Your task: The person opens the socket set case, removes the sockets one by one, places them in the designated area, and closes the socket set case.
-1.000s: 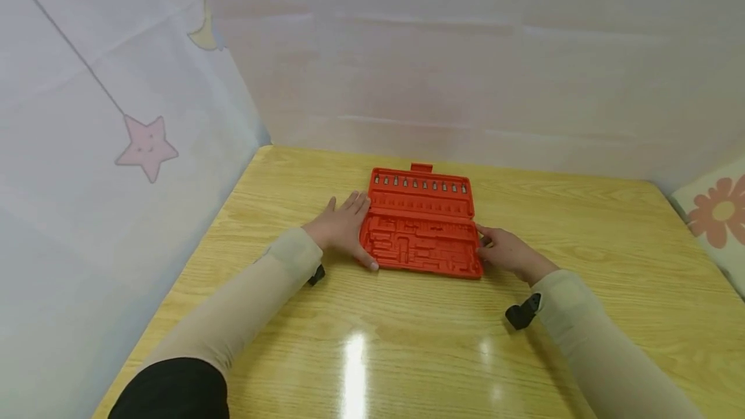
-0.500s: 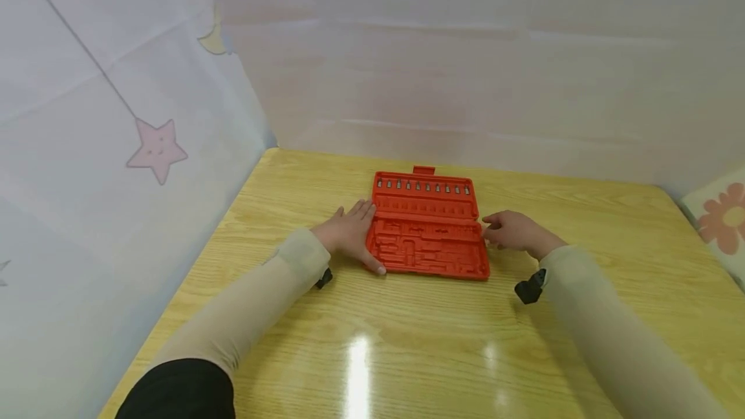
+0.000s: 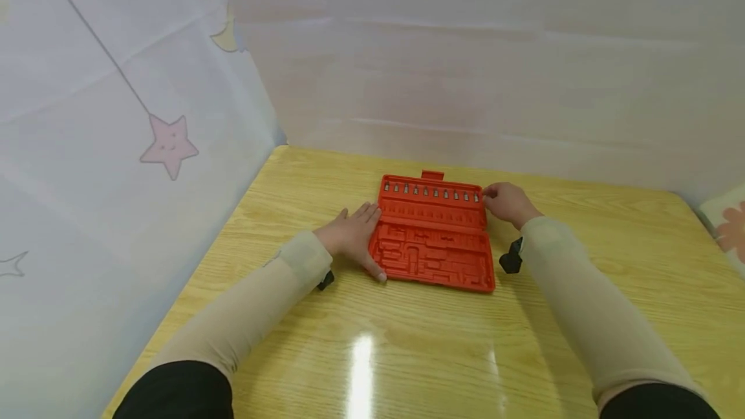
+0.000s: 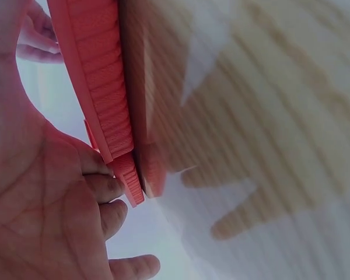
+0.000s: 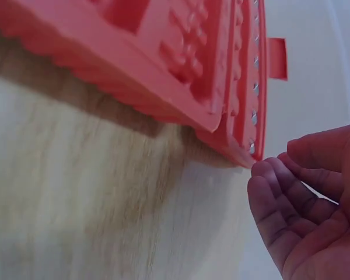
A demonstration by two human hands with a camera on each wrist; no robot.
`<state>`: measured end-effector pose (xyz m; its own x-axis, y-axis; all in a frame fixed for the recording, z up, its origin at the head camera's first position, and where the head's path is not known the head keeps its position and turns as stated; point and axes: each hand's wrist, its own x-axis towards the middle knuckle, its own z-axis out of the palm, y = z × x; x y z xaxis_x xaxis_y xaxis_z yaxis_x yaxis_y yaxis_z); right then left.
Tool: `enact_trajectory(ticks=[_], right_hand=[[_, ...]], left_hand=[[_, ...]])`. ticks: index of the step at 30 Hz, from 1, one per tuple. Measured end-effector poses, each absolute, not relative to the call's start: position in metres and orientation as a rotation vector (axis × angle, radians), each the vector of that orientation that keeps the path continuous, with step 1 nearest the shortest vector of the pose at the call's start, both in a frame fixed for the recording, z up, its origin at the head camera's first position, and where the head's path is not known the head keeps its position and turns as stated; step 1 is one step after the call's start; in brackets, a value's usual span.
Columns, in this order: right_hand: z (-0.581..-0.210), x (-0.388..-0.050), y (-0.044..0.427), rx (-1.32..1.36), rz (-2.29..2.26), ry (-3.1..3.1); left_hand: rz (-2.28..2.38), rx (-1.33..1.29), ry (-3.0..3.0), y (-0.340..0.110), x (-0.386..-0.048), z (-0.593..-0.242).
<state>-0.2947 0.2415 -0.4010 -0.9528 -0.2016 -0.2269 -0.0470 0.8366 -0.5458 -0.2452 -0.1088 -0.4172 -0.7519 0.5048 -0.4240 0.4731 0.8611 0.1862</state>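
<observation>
Our left hand [image 3: 352, 238] lies spread against an open red case [image 3: 439, 256] on the tabletop [image 3: 279, 348], our right hand [image 3: 509, 204], loosely curved, perhaps touching its far right corner.

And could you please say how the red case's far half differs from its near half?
The far half holds a row of metal bits; the near half shows only irregular recesses. The far half has a tab on its outer edge; none shows on the near half. Both are red and lie open on the table.
</observation>
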Motion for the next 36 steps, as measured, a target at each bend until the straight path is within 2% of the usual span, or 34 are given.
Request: enact_trajectory(ticks=[15,26,36], right_hand=[[-0.414,-0.330,0.232,-0.207,-0.614,2.746],[-0.413,-0.332,0.228,-0.243,-0.562,2.732],[-0.410,-0.321,0.229,-0.108,-0.815,2.802]], left_hand=[[0.072,0.705,2.559,-0.107,-0.241,-0.414],[0.047,0.695,2.548,-0.107,-0.241,-0.415],[0.036,0.695,2.545,-0.107,-0.243,-0.414]])
